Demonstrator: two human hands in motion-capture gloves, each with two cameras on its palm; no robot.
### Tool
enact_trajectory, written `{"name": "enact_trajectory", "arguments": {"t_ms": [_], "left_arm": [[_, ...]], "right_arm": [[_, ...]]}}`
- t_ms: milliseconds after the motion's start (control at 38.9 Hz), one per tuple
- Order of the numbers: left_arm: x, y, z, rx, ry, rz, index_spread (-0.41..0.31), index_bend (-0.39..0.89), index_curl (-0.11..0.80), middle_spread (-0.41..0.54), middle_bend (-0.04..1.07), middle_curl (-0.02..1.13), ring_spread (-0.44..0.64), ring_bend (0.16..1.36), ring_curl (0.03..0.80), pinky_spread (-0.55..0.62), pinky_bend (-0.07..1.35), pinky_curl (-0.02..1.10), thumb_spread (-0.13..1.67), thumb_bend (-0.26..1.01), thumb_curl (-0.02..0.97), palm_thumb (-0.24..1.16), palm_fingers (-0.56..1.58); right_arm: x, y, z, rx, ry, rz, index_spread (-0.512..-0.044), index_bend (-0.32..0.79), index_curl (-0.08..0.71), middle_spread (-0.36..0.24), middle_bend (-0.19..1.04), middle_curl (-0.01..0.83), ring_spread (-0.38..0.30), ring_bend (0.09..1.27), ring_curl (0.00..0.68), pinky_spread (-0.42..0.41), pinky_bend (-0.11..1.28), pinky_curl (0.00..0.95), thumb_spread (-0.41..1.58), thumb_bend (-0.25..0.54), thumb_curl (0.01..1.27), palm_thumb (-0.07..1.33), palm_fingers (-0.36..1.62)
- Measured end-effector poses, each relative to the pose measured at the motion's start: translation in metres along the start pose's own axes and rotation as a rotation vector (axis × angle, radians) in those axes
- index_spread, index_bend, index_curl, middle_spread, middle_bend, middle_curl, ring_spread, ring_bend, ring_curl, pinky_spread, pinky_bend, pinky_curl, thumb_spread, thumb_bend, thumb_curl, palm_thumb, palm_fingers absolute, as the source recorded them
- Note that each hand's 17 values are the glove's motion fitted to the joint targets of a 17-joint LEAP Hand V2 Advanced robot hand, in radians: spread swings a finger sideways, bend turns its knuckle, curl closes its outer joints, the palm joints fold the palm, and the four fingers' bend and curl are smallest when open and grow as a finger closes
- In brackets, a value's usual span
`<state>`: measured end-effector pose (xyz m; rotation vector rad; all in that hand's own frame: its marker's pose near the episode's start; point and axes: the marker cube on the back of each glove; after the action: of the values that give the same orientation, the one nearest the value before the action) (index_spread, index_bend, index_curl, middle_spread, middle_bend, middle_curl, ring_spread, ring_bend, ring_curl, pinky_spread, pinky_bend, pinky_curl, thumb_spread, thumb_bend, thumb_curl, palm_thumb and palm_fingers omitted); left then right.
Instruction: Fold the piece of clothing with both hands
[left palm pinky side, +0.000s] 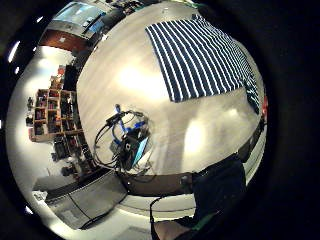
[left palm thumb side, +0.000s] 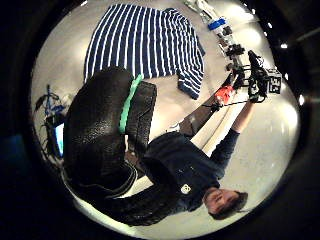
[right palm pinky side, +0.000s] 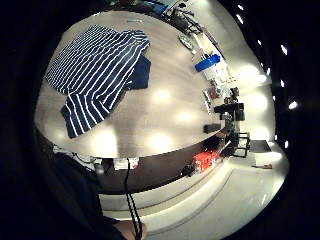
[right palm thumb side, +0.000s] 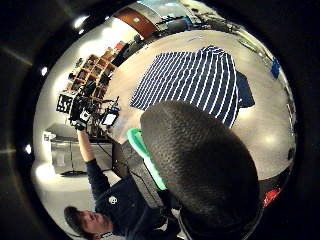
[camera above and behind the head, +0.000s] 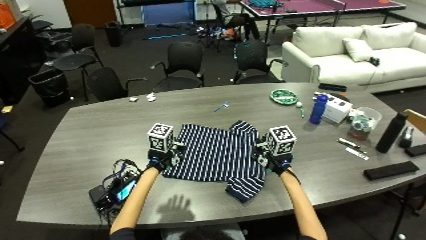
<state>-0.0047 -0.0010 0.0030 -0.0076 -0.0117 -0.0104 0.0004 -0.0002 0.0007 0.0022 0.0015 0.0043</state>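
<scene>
**Striped shirt spread on the table, both hands raised above it**

A long grey table (camera above and behind the head: 80, 145) fills the middle of the room, with black chairs (camera above and behind the head: 183, 57) along its far side and a white sofa (camera above and behind the head: 353, 50) beyond its right end. The striped shirt (camera above and behind the head: 213, 157), dark blue with white stripes, lies spread out on the table in front of the person, one sleeve (camera above and behind the head: 244, 189) trailing toward the near edge. The palm views show the shirt well below the hands, flat on the tabletop, so neither hand touches it.

The left hand (camera above and behind the head: 160, 160) is over the shirt's left edge and the right hand (camera above and behind the head: 279, 162) is over its right edge. Both are mostly hidden, so I cannot tell how their fingers stand.

A bundle of cables and a small device (camera above and behind the head: 113, 190) sits on the table near the left forearm. Toward the right end stand a black bottle (camera above and behind the head: 390, 132) and a blue bottle (camera above and behind the head: 319, 109), with a green dish (camera above and behind the head: 284, 96) close by and a flat black case (camera above and behind the head: 391, 170) near the edge.
</scene>
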Motion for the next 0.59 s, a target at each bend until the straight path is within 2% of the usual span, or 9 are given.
{"name": "enact_trajectory", "arguments": {"t_ms": [77,231,334,463,540,591], "left_arm": [[-0.003,0.001,0.001,-0.002,-0.004,-0.003,-0.051,0.06,0.022,0.084,0.18,0.06,0.16,0.51,0.123,0.17,0.36,0.11,0.6,0.1,0.044,0.16,0.22],[-0.007,0.01,0.007,-0.006,-0.013,0.047,-0.061,0.07,0.041,0.12,0.2,0.13,0.24,0.59,0.189,0.23,0.42,0.18,0.91,0.1,0.087,0.18,0.14],[-0.006,0.014,0.022,-0.014,-0.035,0.088,-0.071,0.13,0.071,0.161,0.15,0.14,0.27,0.63,0.21,0.26,0.46,0.21,1.0,0.13,0.135,0.27,0.08],[-0.006,0.005,0.048,-0.116,-0.046,0.082,-0.092,0.16,0.114,0.182,0.14,0.14,0.3,0.65,0.223,0.28,0.49,0.24,1.05,0.12,0.181,0.32,0.05],[-0.007,-0.006,0.059,-0.153,-0.043,0.044,-0.102,0.14,0.127,0.198,0.14,0.14,0.31,0.67,0.234,0.29,0.52,0.26,1.07,0.11,0.204,0.34,0.0],[-0.007,-0.007,0.061,-0.207,-0.047,-0.027,-0.108,0.1,0.122,0.208,0.14,0.15,0.32,0.69,0.24,0.29,0.55,0.27,1.08,0.1,0.216,0.35,-0.04]], "right_arm": [[0.001,-0.001,0.001,-0.008,0.003,0.002,-0.228,0.14,0.067,-0.006,0.23,0.083,0.03,0.3,0.073,0.116,0.37,0.115,0.58,0.077,0.04,0.13,0.32],[0.003,0.003,-0.001,-0.04,0.016,0.005,-0.303,0.13,0.115,-0.008,0.24,0.144,0.043,0.33,0.128,0.159,0.39,0.181,0.88,0.068,0.07,0.15,0.28],[0.004,0.005,0.003,-0.066,0.014,0.001,-0.329,0.13,0.132,-0.004,0.26,0.18,0.048,0.34,0.149,0.173,0.39,0.204,1.0,0.055,0.09,0.15,0.27],[0.005,0.006,0.012,-0.112,0.021,0.001,-0.351,0.13,0.148,-0.007,0.28,0.215,0.047,0.36,0.171,0.184,0.4,0.226,1.09,0.039,0.12,0.15,0.29],[0.008,0.005,0.018,-0.133,0.046,0.014,-0.36,0.13,0.159,-0.007,0.27,0.232,0.046,0.37,0.184,0.188,0.4,0.239,1.13,0.028,0.13,0.15,0.3],[0.01,0.005,0.022,-0.148,0.069,0.024,-0.363,0.13,0.166,-0.008,0.28,0.243,0.046,0.37,0.191,0.19,0.4,0.248,1.15,0.03,0.14,0.17,0.29]]}}
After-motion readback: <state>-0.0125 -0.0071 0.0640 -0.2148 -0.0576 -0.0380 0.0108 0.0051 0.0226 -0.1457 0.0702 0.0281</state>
